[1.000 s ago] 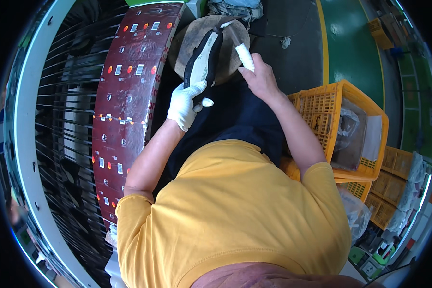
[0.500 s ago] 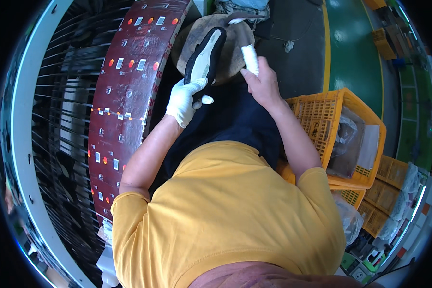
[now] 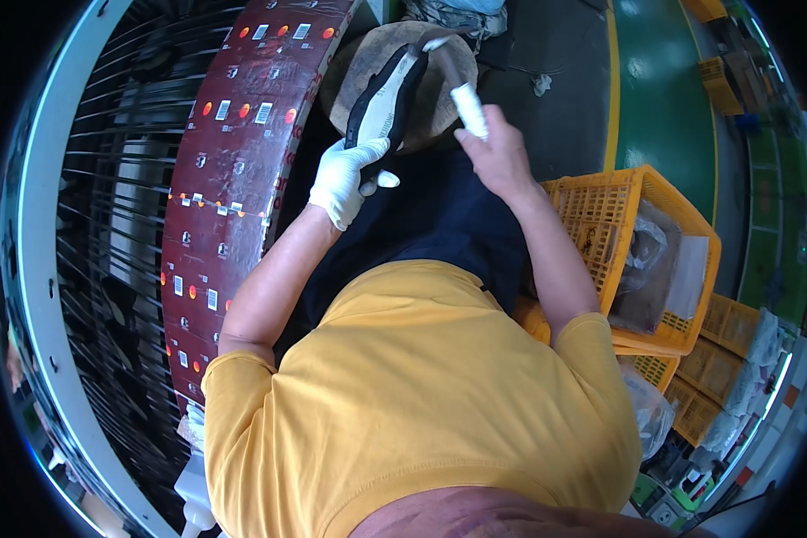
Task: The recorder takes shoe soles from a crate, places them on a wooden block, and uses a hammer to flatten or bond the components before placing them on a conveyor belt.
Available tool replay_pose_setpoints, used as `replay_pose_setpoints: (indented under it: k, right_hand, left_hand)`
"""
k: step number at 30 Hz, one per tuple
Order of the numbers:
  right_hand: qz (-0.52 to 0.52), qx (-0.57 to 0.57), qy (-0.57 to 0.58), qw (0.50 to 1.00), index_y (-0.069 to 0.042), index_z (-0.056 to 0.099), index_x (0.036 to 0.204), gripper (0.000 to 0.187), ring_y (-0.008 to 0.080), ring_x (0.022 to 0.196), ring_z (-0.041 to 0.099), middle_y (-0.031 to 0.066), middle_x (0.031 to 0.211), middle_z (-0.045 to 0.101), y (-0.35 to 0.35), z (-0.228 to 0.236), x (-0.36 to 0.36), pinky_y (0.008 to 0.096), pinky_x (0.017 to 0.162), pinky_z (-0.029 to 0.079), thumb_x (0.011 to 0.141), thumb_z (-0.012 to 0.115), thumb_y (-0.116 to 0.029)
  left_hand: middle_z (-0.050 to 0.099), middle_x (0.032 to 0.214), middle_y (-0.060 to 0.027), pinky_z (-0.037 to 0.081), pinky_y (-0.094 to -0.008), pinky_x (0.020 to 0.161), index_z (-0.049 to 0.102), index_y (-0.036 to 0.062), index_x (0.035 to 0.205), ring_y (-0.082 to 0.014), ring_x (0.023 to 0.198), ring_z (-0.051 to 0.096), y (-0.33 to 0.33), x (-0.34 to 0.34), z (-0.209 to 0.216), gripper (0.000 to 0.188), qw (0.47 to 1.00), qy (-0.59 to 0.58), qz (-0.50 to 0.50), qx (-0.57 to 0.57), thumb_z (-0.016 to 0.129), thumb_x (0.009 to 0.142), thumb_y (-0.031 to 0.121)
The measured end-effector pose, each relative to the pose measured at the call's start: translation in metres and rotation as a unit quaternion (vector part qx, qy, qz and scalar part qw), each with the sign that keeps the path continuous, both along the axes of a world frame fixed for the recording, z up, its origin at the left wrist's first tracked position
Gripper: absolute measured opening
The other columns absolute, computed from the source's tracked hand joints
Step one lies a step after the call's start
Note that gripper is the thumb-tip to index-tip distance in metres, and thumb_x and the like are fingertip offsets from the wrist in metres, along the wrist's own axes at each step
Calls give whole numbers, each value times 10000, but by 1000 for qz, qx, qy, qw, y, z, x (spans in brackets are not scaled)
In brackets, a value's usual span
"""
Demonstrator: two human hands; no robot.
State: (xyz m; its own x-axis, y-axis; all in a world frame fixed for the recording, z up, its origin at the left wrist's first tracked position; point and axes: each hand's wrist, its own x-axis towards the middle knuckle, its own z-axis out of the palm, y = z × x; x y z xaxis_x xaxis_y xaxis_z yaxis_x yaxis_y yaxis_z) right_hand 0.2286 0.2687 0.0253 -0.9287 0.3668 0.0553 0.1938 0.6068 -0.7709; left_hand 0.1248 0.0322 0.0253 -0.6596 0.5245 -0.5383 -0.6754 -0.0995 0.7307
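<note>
In my white-gloved left hand (image 3: 342, 179) I hold a black shoe upper on a last (image 3: 381, 112), closed round its near end. Its pale sole side faces up, and the toe points away from me over a round wooden block (image 3: 437, 103). My bare right hand (image 3: 500, 154) grips a hammer (image 3: 468, 111) by its white-wrapped handle. The hammer's head, blurred by motion, is at the toe; whether it touches cannot be made out.
A long dark red carton (image 3: 233, 152) runs along my left, beside a rack of dark rods (image 3: 121, 215). Yellow plastic crates (image 3: 641, 188) stand close on my right, with plastic bags in them. Wrapped cloth (image 3: 457, 13) lies beyond the block.
The hammer's head has swung left and toward me, from beyond the toe to right at it. My left hand keeps the shoe in nearly the same place.
</note>
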Motion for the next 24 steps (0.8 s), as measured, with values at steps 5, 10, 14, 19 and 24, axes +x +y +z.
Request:
replay_pose_setpoints:
  k: [5, 10, 14, 19, 24]
  right_hand:
    - [-35, -60, 169, 983, 5, 531, 1132, 306, 278, 732, 665, 154, 838, 666, -15, -1, 6, 372, 621, 526, 987, 715, -192]
    - [14, -25, 40, 999, -6, 536, 1120, 259, 96, 582, 587, 40, 756, 614, -1, -1, -4, 284, 526, 479, 1016, 689, -187]
    - [-23, -79, 159, 984, -14, 546, 1098, 261, 145, 609, 623, 80, 771, 636, -11, -26, -1, 326, 554, 499, 1001, 703, -198]
    - [42, 28, 49, 998, -6, 532, 1101, 309, 288, 696, 691, 183, 810, 667, -18, -8, 13, 428, 641, 528, 981, 716, -224]
    - [43, 4, -23, 999, 2, 543, 1084, 271, 180, 535, 626, 113, 733, 643, -14, -22, 12, 347, 526, 498, 991, 701, -197]
  left_hand:
    - [739, 1051, -84, 350, -258, 472, 637, 16, 1182, -188, 621, 691, 3, 0, -1, 298, 1000, -1, -2, -14, 746, 944, 157]
    - [757, 1076, -99, 348, -257, 473, 642, 19, 1177, -192, 630, 699, 2, -6, 1, 281, 1000, 5, 3, 0, 737, 950, 155]
    - [770, 1081, -107, 345, -259, 477, 652, 23, 1170, -192, 637, 707, 5, -6, -4, 263, 1000, 8, 2, -6, 726, 959, 161]
    - [776, 1076, -110, 342, -259, 480, 646, 22, 1172, -191, 640, 710, 0, -9, -2, 271, 1000, 14, -4, -7, 726, 956, 165]
    - [780, 1084, -116, 345, -262, 480, 651, 28, 1187, -189, 638, 713, 3, -9, -5, 282, 1000, 14, 2, -6, 723, 955, 170]
